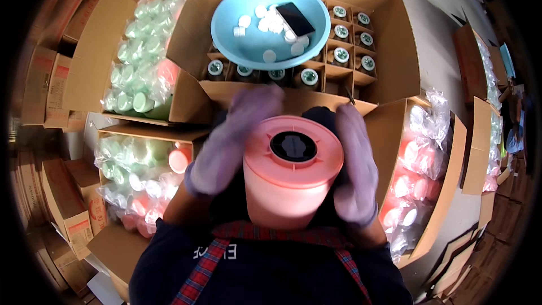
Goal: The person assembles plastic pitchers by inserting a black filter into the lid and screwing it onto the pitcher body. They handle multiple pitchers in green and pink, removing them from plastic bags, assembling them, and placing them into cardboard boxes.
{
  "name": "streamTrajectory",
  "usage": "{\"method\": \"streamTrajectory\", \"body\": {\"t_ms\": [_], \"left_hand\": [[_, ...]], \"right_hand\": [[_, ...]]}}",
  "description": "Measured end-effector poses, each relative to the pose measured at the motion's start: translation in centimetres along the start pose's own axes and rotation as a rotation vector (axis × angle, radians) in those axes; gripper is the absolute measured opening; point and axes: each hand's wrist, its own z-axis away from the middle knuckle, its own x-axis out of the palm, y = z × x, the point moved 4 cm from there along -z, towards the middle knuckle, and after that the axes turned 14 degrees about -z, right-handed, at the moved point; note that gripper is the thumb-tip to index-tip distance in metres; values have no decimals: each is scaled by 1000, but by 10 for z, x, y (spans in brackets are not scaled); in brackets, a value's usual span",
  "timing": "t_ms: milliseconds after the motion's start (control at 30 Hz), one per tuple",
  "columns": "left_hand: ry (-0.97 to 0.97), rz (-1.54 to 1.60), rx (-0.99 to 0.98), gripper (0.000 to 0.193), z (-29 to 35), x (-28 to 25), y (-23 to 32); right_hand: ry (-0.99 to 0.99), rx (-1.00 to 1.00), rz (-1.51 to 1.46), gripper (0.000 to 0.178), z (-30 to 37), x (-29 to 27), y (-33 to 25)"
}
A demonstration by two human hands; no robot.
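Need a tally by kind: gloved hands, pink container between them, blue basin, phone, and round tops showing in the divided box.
Left hand and right hand: 2
Pink container: 1
Blue basin: 1
Phone: 1
Round tops showing in divided box: 10
Total: 15

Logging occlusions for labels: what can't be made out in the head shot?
Head view:
- Left hand: motion blur; finger positions and contact with the pink tub unclear.
- Right hand: palm turned toward the tub, so contact can't be confirmed.
- Tub's underside: hidden by its own body.
- Middle of the open box: covered by the blue basin.
- Leftmost cartons: cut off by the dark rim.
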Motion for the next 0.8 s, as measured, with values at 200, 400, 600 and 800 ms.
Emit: {"method": "streamTrajectory", "body": {"t_ms": [200,400,600,800], "left_hand": [[-71,-262,97,46,1,1,10],[-27,-509,81,45,-9,-1,-19],[-262,-45,68,54,-25,11,-25],[-52,-116,137,60,-2,-1,30]], "right_hand": [[46,31,104,86,3,3,-6],[-1,279,-15,88,-4,-5,8],[-384,64,-21,97,-30,9,-32],[-67,324,-104,77,2,-20,58]]}}
